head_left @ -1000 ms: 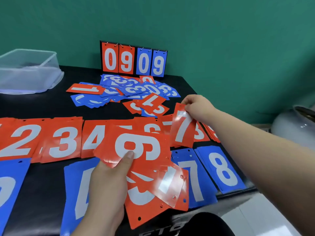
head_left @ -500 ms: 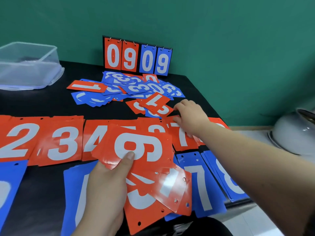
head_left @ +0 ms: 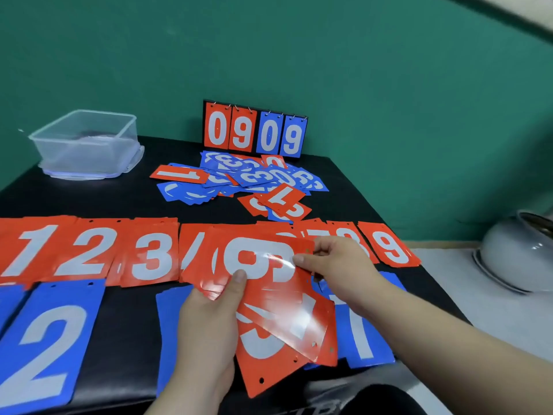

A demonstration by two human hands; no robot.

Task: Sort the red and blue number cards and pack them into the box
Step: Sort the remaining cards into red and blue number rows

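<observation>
A fan of red cards (head_left: 269,295) is held above the near part of the worktop (head_left: 89,202): the left hand (head_left: 209,324) grips it from below, thumb pressed on the top card, while the right hand (head_left: 341,265) pinches that card's right edge. Behind it lies a row of sorted red piles (head_left: 89,250), with blue piles (head_left: 45,339) nearer. Farther back are a mixed heap (head_left: 239,178), a flip scoreboard (head_left: 254,130) and, far left, the clear box (head_left: 86,142)
</observation>
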